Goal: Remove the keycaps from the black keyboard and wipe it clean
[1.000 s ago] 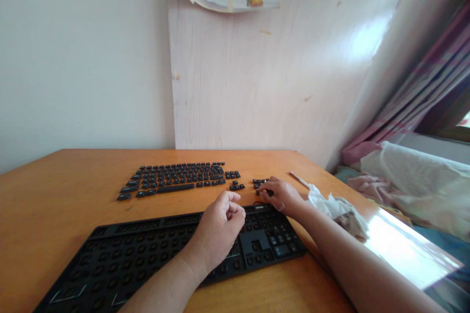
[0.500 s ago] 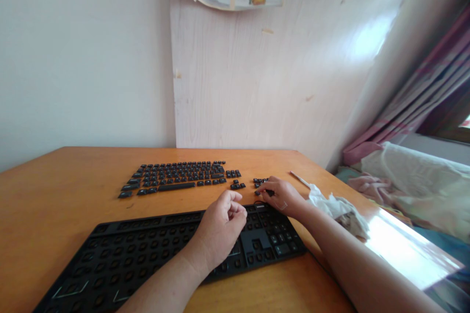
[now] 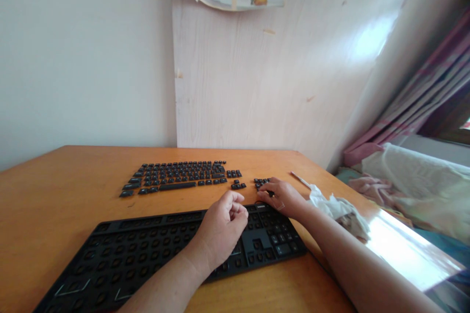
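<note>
The black keyboard base (image 3: pixel 157 239) is lying across the near part of the wooden table (image 3: pixel 58 190), beneath the left hand (image 3: pixel 227 220), whose fingers are curling loosely inward. Beyond it, loose keycaps (image 3: pixel 179 173) are resting in rows; the right hand (image 3: pixel 277 194) is reaching to the rightmost group, fingers bent, its grip unclear.

A person's left hand (image 3: pixel 225 227), fingers curled, hovers over a black keyboard (image 3: pixel 147 249) largely stripped of its keys, while the right hand (image 3: pixel 281 197) reaches beyond it to loose keys (image 3: pixel 183 173) laid out in rows on a wooden table (image 3: pixel 91 181).
</note>
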A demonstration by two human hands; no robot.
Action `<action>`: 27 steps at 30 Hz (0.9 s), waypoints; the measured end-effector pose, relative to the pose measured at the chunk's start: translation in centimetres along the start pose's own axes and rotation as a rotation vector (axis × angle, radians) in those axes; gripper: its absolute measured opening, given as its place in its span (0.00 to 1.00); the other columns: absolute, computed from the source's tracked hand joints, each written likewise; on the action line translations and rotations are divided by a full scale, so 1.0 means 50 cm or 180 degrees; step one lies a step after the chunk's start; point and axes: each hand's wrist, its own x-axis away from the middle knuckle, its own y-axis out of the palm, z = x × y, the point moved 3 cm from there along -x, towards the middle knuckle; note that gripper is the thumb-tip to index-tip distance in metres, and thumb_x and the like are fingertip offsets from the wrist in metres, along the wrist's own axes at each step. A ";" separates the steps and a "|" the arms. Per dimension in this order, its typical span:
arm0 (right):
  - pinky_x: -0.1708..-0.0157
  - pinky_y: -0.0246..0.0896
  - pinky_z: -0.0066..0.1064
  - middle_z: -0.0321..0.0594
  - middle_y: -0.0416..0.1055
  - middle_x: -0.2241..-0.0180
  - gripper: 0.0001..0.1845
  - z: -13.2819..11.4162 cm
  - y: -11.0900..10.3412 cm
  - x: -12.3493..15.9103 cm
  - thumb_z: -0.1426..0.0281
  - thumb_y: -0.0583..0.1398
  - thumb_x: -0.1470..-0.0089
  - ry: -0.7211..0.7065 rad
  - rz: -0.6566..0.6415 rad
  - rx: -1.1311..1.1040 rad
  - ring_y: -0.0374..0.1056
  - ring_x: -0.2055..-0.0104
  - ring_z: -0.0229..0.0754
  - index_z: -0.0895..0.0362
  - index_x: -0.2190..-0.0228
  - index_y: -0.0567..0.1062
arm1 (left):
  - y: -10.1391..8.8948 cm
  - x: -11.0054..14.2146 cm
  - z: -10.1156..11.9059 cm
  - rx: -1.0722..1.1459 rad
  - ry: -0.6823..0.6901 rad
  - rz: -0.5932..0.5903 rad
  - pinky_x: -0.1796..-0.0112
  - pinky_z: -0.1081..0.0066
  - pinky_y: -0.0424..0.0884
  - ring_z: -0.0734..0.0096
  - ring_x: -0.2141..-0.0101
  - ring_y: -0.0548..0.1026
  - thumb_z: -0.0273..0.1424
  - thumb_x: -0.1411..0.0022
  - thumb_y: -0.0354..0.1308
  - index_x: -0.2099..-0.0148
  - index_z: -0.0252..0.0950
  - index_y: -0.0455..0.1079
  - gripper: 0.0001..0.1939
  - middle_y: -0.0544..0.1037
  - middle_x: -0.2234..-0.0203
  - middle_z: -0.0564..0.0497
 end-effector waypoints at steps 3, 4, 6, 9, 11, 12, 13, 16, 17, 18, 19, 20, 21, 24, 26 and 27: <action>0.63 0.60 0.30 0.42 0.72 0.67 0.14 0.000 0.000 0.001 0.61 0.57 0.41 0.0005 0.0007 0.0010 0.69 0.65 0.42 0.54 0.62 0.80 | 0.000 0.000 0.000 0.0006 -0.0002 -0.0005 0.64 0.69 0.69 0.68 0.67 0.75 0.33 0.39 0.53 0.54 0.36 0.65 0.12 0.77 0.69 0.50; 0.63 0.60 0.30 0.42 0.72 0.67 0.14 0.000 -0.001 0.001 0.61 0.57 0.41 0.0015 0.0021 0.0004 0.69 0.65 0.42 0.54 0.62 0.80 | 0.000 0.001 0.000 0.0007 -0.0007 -0.0001 0.64 0.69 0.69 0.68 0.67 0.75 0.33 0.39 0.53 0.54 0.36 0.65 0.12 0.77 0.69 0.50; 0.63 0.60 0.30 0.42 0.72 0.67 0.15 0.001 -0.005 0.002 0.60 0.57 0.41 0.0047 0.0114 -0.0014 0.69 0.66 0.41 0.53 0.62 0.80 | -0.001 0.002 0.001 0.0014 -0.0018 0.0006 0.64 0.69 0.69 0.68 0.67 0.75 0.33 0.39 0.53 0.53 0.36 0.65 0.12 0.77 0.68 0.50; 0.64 0.60 0.30 0.41 0.73 0.68 0.15 0.006 -0.016 0.005 0.61 0.56 0.41 0.0122 0.0394 -0.0068 0.69 0.66 0.41 0.52 0.62 0.81 | -0.002 0.002 0.002 0.0025 -0.0018 0.0009 0.63 0.69 0.69 0.68 0.67 0.75 0.33 0.39 0.53 0.54 0.36 0.65 0.12 0.77 0.68 0.50; 0.63 0.60 0.29 0.40 0.74 0.68 0.14 0.007 -0.023 0.008 0.63 0.55 0.41 0.0180 0.0599 -0.0164 0.70 0.65 0.41 0.52 0.64 0.80 | -0.002 0.003 0.002 0.0027 -0.0011 0.0013 0.63 0.69 0.69 0.68 0.67 0.75 0.33 0.39 0.53 0.53 0.36 0.65 0.12 0.77 0.68 0.50; 0.63 0.60 0.29 0.39 0.74 0.68 0.13 0.007 -0.027 0.010 0.64 0.55 0.41 0.0222 0.0711 -0.0236 0.70 0.65 0.40 0.51 0.64 0.80 | -0.002 0.003 0.002 0.0027 -0.0009 0.0020 0.63 0.69 0.69 0.68 0.66 0.75 0.33 0.39 0.53 0.53 0.36 0.66 0.12 0.77 0.68 0.50; 0.64 0.60 0.29 0.38 0.74 0.68 0.13 0.007 -0.032 0.011 0.64 0.55 0.42 0.0295 0.0833 -0.0311 0.70 0.65 0.40 0.52 0.64 0.79 | -0.003 0.003 0.002 0.0029 -0.0008 0.0024 0.62 0.69 0.69 0.68 0.66 0.75 0.33 0.40 0.54 0.54 0.36 0.66 0.12 0.77 0.68 0.50; 0.70 0.59 0.28 0.35 0.72 0.73 0.09 0.003 -0.047 0.019 0.64 0.58 0.46 0.0679 0.1123 -0.0612 0.67 0.70 0.38 0.53 0.65 0.76 | -0.003 0.004 0.002 0.0033 -0.0009 0.0013 0.61 0.68 0.69 0.68 0.66 0.75 0.34 0.40 0.53 0.54 0.36 0.66 0.12 0.77 0.67 0.50; 0.73 0.58 0.27 0.33 0.70 0.76 0.08 0.001 -0.051 0.022 0.63 0.58 0.47 0.0822 0.1130 -0.0770 0.66 0.73 0.37 0.54 0.67 0.74 | -0.003 0.005 0.003 0.0035 -0.0003 0.0014 0.61 0.68 0.69 0.68 0.66 0.75 0.34 0.39 0.53 0.54 0.36 0.66 0.12 0.77 0.67 0.50; 0.75 0.56 0.26 0.32 0.68 0.78 0.08 -0.001 -0.056 0.025 0.63 0.59 0.48 0.0941 0.1082 -0.0957 0.64 0.75 0.36 0.54 0.69 0.72 | -0.004 0.005 0.003 0.0036 0.0005 0.0016 0.61 0.67 0.70 0.68 0.65 0.75 0.34 0.39 0.53 0.54 0.36 0.66 0.12 0.77 0.67 0.50; 0.77 0.55 0.26 0.32 0.67 0.79 0.09 -0.004 -0.060 0.028 0.62 0.60 0.49 0.1023 0.0982 -0.1166 0.62 0.77 0.35 0.55 0.71 0.71 | -0.004 0.006 0.004 0.0032 0.0011 0.0015 0.60 0.67 0.70 0.68 0.65 0.75 0.33 0.39 0.53 0.53 0.36 0.66 0.12 0.77 0.67 0.50; 0.79 0.53 0.25 0.31 0.66 0.80 0.11 -0.006 -0.064 0.032 0.61 0.61 0.49 0.1073 0.0848 -0.1378 0.60 0.78 0.34 0.55 0.73 0.70 | -0.005 0.007 0.004 0.0025 0.0013 0.0018 0.60 0.67 0.70 0.68 0.65 0.75 0.33 0.39 0.53 0.53 0.36 0.66 0.12 0.77 0.66 0.50; 0.81 0.51 0.25 0.30 0.65 0.81 0.12 -0.009 -0.067 0.036 0.59 0.61 0.50 0.1097 0.0702 -0.1583 0.59 0.80 0.34 0.55 0.74 0.70 | -0.005 0.007 0.005 0.0020 0.0014 0.0017 0.60 0.67 0.70 0.68 0.65 0.75 0.33 0.39 0.53 0.53 0.36 0.66 0.12 0.77 0.66 0.50; 0.83 0.47 0.24 0.29 0.63 0.84 0.17 -0.020 -0.078 0.050 0.54 0.63 0.52 0.0987 0.0284 -0.2135 0.56 0.83 0.32 0.56 0.74 0.71 | -0.005 0.007 0.006 -0.0009 -0.0007 -0.0009 0.60 0.67 0.70 0.68 0.65 0.76 0.32 0.39 0.53 0.53 0.36 0.65 0.12 0.77 0.66 0.50; 0.84 0.46 0.24 0.29 0.64 0.84 0.19 -0.033 -0.084 0.059 0.53 0.64 0.52 0.0869 0.0002 -0.2354 0.56 0.84 0.31 0.57 0.74 0.72 | -0.004 0.006 0.007 -0.0058 -0.0005 0.0005 0.59 0.67 0.69 0.68 0.64 0.76 0.31 0.40 0.54 0.53 0.36 0.66 0.12 0.78 0.65 0.49; 0.85 0.44 0.24 0.30 0.64 0.84 0.19 -0.040 -0.087 0.063 0.53 0.64 0.52 0.0833 -0.0126 -0.2382 0.55 0.84 0.31 0.57 0.74 0.72 | -0.004 0.006 0.007 -0.0096 0.0006 0.0018 0.58 0.66 0.69 0.68 0.64 0.76 0.31 0.40 0.54 0.53 0.36 0.66 0.12 0.78 0.65 0.49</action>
